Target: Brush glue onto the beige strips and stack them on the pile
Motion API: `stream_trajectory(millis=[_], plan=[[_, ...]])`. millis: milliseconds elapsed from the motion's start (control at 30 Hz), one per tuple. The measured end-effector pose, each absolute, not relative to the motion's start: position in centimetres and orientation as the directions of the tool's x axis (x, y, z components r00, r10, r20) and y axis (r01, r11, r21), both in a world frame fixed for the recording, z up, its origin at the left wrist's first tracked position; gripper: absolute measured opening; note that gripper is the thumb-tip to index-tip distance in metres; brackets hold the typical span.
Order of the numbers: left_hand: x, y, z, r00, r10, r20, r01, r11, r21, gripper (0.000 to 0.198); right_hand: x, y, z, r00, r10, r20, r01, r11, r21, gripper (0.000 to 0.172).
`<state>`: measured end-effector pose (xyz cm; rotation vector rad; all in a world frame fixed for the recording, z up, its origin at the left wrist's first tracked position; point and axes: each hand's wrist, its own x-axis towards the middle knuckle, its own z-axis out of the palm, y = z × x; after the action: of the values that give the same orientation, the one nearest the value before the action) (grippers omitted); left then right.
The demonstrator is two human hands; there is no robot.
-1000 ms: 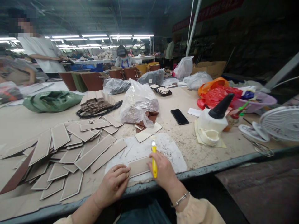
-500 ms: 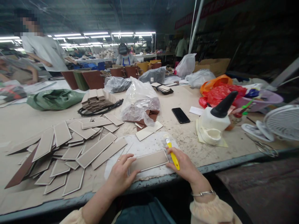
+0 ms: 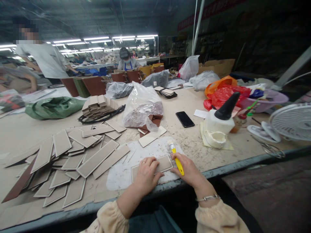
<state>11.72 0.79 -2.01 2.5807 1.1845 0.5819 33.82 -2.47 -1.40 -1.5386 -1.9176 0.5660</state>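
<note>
My left hand (image 3: 146, 173) lies flat, fingers spread, on a tan rectangular piece (image 3: 164, 164) that rests on a white glue-stained mat (image 3: 121, 170) near the table's front edge. My right hand (image 3: 188, 169) is closed round a yellow-handled brush (image 3: 176, 158). The brush's bristles point away from me, at the right end of the piece. A large spread of similar tan rectangular pieces (image 3: 73, 152) covers the table to the left of the mat.
A white glue bottle with a black cone tip (image 3: 220, 121) stands right of the mat. A black phone (image 3: 185, 119), a clear plastic bag (image 3: 142, 106), a white fan (image 3: 290, 121) and red bags (image 3: 223, 95) lie beyond. Other people work at the far tables.
My left hand slid right along the tan piece, from its left end to its middle. My right hand moved off the piece to its right end, the brush tilting from upright to slanted.
</note>
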Motion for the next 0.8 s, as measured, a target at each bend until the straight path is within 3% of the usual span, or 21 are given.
stream_trajectory(millis=[800], plan=[[12.58, 1.28, -2.0, 0.551, 0.805, 0.221, 0.678, -0.586, 0.443, 0.037, 33.92, -2.17, -1.76, -0.133, 0.97, 0.201, 0.727, 0.234, -0.646, 0.031]])
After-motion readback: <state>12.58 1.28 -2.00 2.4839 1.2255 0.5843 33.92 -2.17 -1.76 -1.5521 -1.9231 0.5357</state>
